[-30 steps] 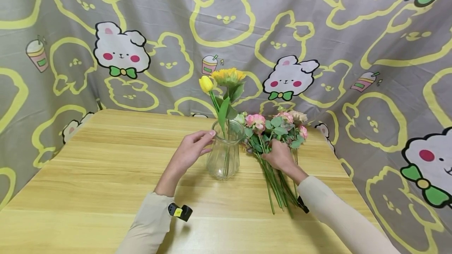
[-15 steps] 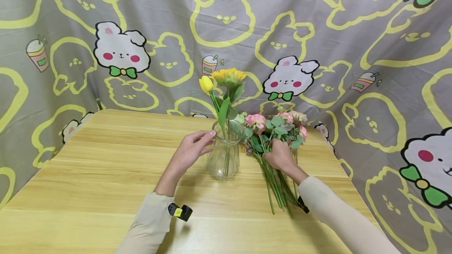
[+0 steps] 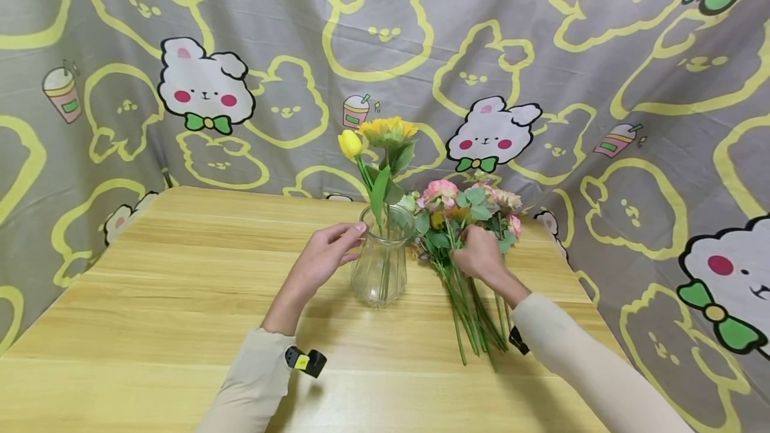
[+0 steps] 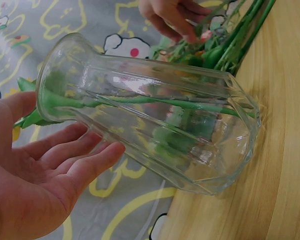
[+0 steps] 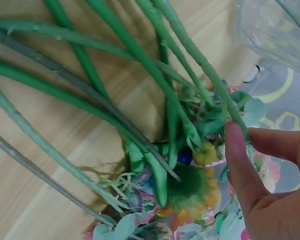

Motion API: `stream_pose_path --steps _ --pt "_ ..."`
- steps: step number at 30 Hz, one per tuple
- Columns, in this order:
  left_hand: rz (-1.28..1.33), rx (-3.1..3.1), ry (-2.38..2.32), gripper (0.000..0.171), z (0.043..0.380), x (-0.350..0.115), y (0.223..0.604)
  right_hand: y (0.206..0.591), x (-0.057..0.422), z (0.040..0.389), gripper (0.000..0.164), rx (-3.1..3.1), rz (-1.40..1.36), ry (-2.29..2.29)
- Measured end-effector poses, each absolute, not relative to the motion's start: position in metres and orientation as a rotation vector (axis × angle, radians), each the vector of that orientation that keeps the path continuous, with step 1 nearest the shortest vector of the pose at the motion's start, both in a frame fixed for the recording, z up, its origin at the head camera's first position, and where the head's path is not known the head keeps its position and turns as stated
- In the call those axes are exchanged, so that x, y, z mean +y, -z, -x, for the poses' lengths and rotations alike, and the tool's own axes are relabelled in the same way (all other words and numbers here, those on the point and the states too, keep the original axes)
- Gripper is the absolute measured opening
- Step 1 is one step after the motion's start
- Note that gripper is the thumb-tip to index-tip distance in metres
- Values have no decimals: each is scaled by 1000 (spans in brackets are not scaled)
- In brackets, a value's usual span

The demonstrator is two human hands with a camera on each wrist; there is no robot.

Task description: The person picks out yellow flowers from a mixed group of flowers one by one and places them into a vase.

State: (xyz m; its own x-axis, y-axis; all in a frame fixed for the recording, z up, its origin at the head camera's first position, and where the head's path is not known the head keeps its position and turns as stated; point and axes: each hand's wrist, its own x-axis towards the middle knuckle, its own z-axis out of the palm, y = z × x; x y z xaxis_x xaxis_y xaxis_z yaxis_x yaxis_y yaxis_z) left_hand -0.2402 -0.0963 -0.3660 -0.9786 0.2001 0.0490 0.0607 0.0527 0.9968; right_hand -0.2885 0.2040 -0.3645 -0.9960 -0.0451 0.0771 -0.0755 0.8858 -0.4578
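From where I stand, the glass vase (image 3: pixel 377 279) is upright near the middle of the wooden table (image 3: pixel 180 313), with a yellow tulip (image 3: pixel 349 144) and a sunflower (image 3: pixel 388 131) rising out of its mouth. The person's left hand (image 3: pixel 325 256) is at the near left side of it, fingers loose and extended rather than clasped, the thumb at the rim; I cannot tell how firmly it touches the glass.

Just to the right of the vase lies a heap of flowers (image 3: pixel 472 319), blooms toward the back and bare stems toward the person. The right hand (image 3: pixel 481 256) is over it, pinching a green stem (image 5: pixel 202 60) between thumb and forefinger; which bloom that stem carries I cannot make out. A pink flower (image 3: pixel 440 194) shows at the top of the heap, and lower down are another sunflower (image 5: pixel 187 187) and a small blue flower (image 5: pixel 185 155).

Behind everything hangs a grey cloth (image 3: pixel 277 25) printed with rabbits.
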Motion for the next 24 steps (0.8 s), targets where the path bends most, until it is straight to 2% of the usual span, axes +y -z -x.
stream_pose_path --steps 3,6,13,16,22,24 --pt "-275 2201 -2078 61 240 -96 366 358 207 288 35 -2975 -82 -779" --pt "-275 2199 -2080 61 240 -96 366 352 212 289 19 -2949 -83 -804" --pt "-276 2200 -2080 60 241 -96 366 337 230 293 28 -2928 -31 -790" --pt "-271 2206 -2079 60 240 -96 366 333 239 294 21 -2928 3 -792" --pt "-267 2215 -2075 59 240 -96 367 331 255 296 22 -2945 51 -830" --pt "-270 2215 -2075 59 240 -96 367 332 260 296 29 -2943 50 -829"
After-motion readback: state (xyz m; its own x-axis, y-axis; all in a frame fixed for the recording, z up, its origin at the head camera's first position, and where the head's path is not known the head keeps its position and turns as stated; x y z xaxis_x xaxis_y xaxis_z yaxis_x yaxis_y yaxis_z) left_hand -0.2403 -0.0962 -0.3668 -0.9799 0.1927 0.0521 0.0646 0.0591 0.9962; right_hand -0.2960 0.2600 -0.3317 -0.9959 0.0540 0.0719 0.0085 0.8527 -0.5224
